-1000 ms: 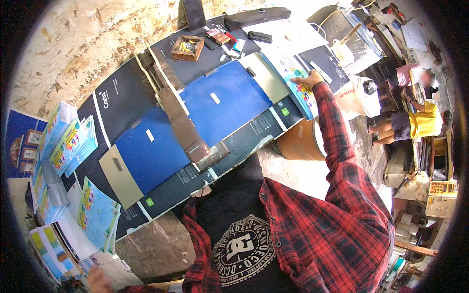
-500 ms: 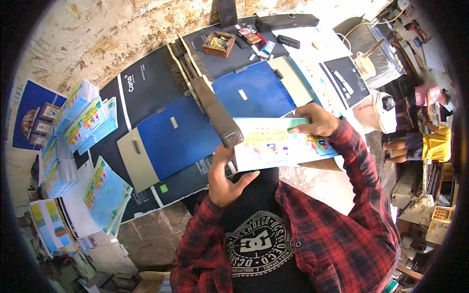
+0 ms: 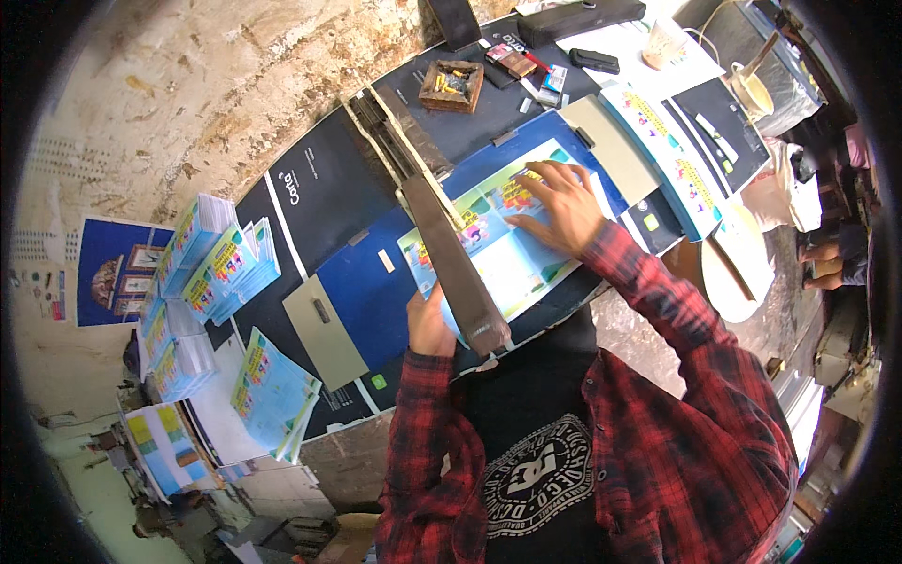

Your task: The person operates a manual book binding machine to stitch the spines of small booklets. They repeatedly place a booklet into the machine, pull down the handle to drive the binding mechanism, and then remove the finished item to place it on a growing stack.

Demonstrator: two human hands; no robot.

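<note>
A colourful printed booklet (image 3: 503, 273) lies spread open on the blue board (image 3: 362, 291), passing beneath the brown arm (image 3: 456, 268) of a long-arm stapler. My right hand (image 3: 567, 209) rests on its right part, fingers apart and stretched over the paper. At the booklet's left lower edge, my left hand (image 3: 430, 324) grips the paper beside the stapler's near end; some of its fingers are hidden under the sheet. To the right, a curved stack of the same printed sheets (image 3: 662, 160) lies over the board's end.
Piles of folded booklets (image 3: 225, 273) stand at the left, with a few loose ones (image 3: 272, 390) nearer me. Behind the stapler are a wooden ashtray (image 3: 451, 86), small packets (image 3: 512, 61) and a black case (image 3: 594, 61). A pot with a brush (image 3: 752, 89) sits far right.
The booklet has gone from being held up in my right hand to lying open under the stapler arm. My right hand has spread on it; my left hand has closed at its edge.
</note>
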